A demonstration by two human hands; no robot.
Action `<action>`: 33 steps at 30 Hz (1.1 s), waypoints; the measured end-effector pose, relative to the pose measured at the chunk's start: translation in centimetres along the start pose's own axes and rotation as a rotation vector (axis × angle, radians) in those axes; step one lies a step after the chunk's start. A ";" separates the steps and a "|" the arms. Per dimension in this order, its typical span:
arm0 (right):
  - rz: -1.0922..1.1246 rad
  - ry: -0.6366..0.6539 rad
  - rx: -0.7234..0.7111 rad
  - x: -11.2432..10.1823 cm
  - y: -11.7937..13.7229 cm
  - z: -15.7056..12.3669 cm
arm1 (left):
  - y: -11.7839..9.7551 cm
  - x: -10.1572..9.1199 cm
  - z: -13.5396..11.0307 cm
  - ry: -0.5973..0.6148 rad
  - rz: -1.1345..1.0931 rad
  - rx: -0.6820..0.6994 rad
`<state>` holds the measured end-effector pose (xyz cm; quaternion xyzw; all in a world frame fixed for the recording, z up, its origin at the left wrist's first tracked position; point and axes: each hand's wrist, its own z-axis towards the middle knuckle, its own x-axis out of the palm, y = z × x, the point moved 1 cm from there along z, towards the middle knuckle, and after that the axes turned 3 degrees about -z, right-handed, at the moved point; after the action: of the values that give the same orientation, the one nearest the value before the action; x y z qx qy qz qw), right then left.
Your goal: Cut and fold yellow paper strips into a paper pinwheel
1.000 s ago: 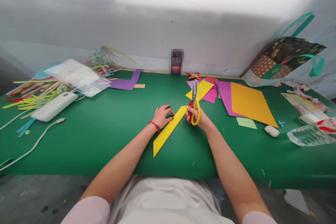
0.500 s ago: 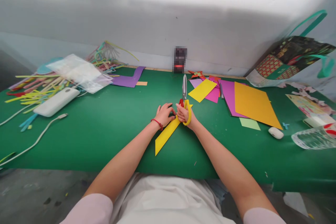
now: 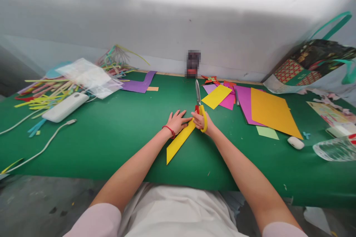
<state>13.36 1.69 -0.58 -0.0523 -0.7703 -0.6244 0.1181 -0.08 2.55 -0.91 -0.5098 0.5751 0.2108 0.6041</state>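
A folded strip of yellow paper [image 3: 180, 141] lies slantwise on the green table in front of me. My left hand [image 3: 178, 123] is palm down with its fingers spread, thumb and forefinger touching the strip's upper left edge. At the strip's far end, my right hand [image 3: 200, 121] holds scissors [image 3: 198, 95] with red and yellow handles, the yellow loop around it and the blades pointing away from me. Its fingertips rest at the paper, and part of the strip's far end is hidden beneath them.
Behind the hands lie a yellow sheet [image 3: 217, 96], purple paper [image 3: 139, 85] and an orange sheet [image 3: 274, 111]. Pipe cleaners [image 3: 50, 94], a white power bank [image 3: 66, 106] and a cable [image 3: 47, 146] are left. A plastic bottle [image 3: 335, 149] and a bag [image 3: 300, 68] are right.
My left hand's fingers have straightened and spread along the strip. The scissors stay in my right hand, their blades now looking closer together. The whole view has shifted slightly.
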 end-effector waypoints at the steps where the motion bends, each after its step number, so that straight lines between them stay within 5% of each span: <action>1: 0.004 -0.011 -0.004 -0.5 0.2 0.3 | 0.0 0.0 0.0 0.003 0.001 0.001; 12: 0.080 -0.100 -0.065 -3.9 1.7 2.3 | 0.2 0.2 0.1 -0.007 0.020 0.016; 19: 0.101 0.070 0.003 -1.2 0.8 1.3 | 0.1 0.1 0.2 0.011 0.008 0.013; 23: 0.072 0.061 0.033 -0.2 0.3 1.3 | 0.1 0.1 0.3 0.029 -0.019 0.013; 33: 0.066 -0.129 -0.032 -4.3 1.7 4.4 | 0.4 0.2 0.2 0.031 -0.028 0.019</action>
<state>17.42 6.63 -0.88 -0.1196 -0.7640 -0.6279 0.0878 -0.24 2.85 -1.27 -0.5151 0.5792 0.1891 0.6029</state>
